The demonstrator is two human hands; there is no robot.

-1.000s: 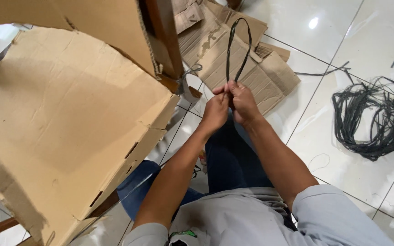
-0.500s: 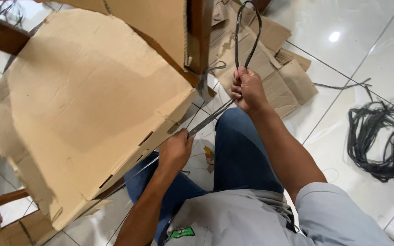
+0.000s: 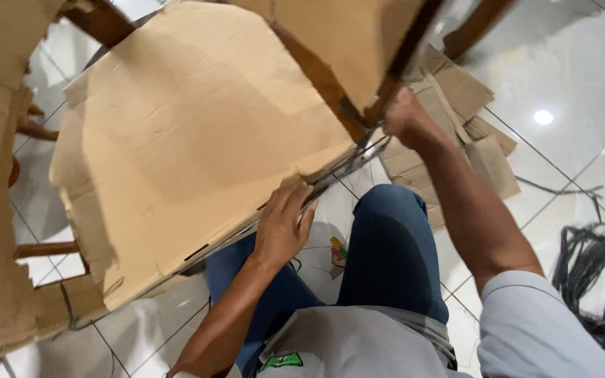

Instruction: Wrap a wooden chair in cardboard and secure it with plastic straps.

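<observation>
**Hands at the cardboard-covered chair seat**

Cardboard sheet (image 3: 197, 147), matt brown and creased, with torn, ragged edges, lies flat over the chair seat; use it as your landmark. Its long axis runs from lower left to upper right. Your left hand (image 3: 283, 225) rests on the sheet's near edge, fingers extended and laid flat against it, closed on nothing. Under that edge a thin dark cord (image 3: 344, 166) runs along the same diagonal toward your right hand (image 3: 406, 119), which sits at the sheet's far right corner, beside the dark wooden chair post (image 3: 400, 66). Whether that hand is closed on the cord cannot be told. Right of the sheet, flattened cardboard scraps (image 3: 474, 140) lie on glossy white tiles; farther right sits a tangled coil of black cords (image 3: 596, 280).
</observation>
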